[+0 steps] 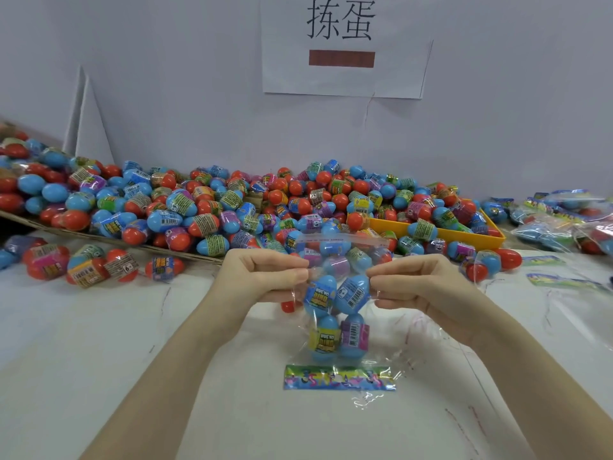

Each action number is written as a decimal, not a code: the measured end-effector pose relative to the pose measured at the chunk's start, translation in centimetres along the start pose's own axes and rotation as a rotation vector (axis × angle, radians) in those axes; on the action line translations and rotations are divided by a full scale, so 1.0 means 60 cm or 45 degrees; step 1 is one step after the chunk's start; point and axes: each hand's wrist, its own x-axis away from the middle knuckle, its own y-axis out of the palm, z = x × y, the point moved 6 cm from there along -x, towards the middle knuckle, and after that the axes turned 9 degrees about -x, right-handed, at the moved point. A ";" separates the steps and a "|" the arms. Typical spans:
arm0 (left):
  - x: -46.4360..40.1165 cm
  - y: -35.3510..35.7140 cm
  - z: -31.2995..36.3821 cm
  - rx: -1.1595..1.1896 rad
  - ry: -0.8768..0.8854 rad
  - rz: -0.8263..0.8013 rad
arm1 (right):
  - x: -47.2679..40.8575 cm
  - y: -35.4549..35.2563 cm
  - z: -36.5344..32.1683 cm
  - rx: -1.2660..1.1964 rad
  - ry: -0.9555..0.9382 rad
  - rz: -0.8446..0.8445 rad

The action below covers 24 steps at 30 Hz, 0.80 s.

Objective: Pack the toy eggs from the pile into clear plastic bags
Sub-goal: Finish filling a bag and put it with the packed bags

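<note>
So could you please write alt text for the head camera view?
Two hands, left hand and right hand, hold a clear plastic bag of four blue toy eggs above a white table. Behind it lies a pile of red and blue eggs.

Pale grey-lilac wall [166, 78], flat even light. White paper sign [345, 44] taped on it, two black characters over a red-brown bar. White table [83, 343] below sign, faint scuffs. Folded white card [88, 121] left of sign, leaning on wall.

Left hand [265, 275] pinched; right hand [419, 280] pinched, facing inward.
</note>
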 end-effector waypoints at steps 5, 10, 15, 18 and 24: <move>0.002 0.002 0.002 0.078 -0.008 -0.090 | 0.001 0.000 -0.001 -0.109 -0.032 -0.007; 0.006 0.001 0.004 0.101 -0.016 -0.129 | 0.002 0.004 -0.002 -0.180 -0.084 -0.021; 0.008 -0.007 0.002 0.055 -0.031 -0.179 | 0.003 0.014 0.001 -0.207 -0.126 -0.106; 0.009 -0.010 -0.001 0.032 -0.039 -0.225 | 0.004 0.018 0.003 -0.236 -0.105 -0.175; 0.009 -0.003 -0.002 -0.080 -0.010 -0.286 | -0.002 0.015 0.008 -0.102 -0.131 -0.165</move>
